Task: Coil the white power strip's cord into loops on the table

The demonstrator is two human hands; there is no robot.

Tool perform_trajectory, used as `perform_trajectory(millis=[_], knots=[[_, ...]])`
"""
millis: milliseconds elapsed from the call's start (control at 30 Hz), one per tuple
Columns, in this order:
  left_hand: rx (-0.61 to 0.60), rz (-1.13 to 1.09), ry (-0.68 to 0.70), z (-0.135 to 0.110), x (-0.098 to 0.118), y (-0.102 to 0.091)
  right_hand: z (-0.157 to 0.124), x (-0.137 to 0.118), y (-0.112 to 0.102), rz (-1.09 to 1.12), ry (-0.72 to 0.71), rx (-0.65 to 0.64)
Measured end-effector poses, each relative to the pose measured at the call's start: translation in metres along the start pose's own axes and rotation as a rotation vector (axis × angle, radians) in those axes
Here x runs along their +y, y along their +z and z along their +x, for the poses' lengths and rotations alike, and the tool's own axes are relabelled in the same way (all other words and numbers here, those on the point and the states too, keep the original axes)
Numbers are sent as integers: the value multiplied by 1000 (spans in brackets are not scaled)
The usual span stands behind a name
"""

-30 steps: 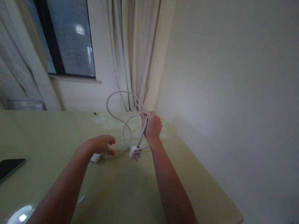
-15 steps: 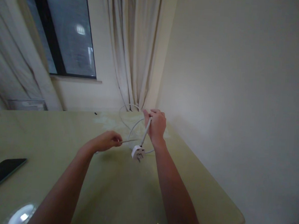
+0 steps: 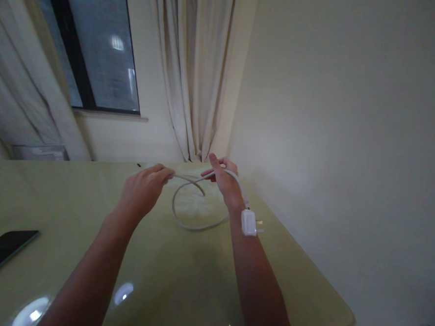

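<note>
A white power cord loops above the pale green table. My left hand is closed, pinching the cord at its fingertips. My right hand is raised beyond the loop with fingers partly spread, and the cord runs over the hand and down past the wrist. The cord's white plug hangs beside my right forearm, its pins pointing right.
A dark phone or tablet lies flat at the table's left edge. Beige curtains hang in the corner beside a dark window. A bare wall stands close on the right, along the table's right edge.
The cord's coils collapsed into one loop. My left hand rose and moved toward my right, pinching the cord. The plug swung from in front of my right wrist to its right side.
</note>
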State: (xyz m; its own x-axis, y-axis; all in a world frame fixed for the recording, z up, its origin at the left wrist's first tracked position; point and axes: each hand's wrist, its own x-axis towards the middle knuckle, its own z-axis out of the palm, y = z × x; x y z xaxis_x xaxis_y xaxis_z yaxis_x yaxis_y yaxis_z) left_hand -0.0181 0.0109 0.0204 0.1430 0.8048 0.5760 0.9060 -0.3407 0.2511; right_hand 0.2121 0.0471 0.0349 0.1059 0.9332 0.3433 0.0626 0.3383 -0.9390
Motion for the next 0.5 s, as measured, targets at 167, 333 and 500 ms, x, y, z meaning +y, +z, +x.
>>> perform_trajectory(millis=[167, 333, 500], knots=[[71, -230, 99, 2, 2, -2, -3, -7, 2, 159, 80, -126], [157, -437, 187, 2, 26, -9, -7, -2, 14, 241, 212, -275], [138, -553, 205, 1, 40, -3, -16, 7, 35, 328, 240, -368]])
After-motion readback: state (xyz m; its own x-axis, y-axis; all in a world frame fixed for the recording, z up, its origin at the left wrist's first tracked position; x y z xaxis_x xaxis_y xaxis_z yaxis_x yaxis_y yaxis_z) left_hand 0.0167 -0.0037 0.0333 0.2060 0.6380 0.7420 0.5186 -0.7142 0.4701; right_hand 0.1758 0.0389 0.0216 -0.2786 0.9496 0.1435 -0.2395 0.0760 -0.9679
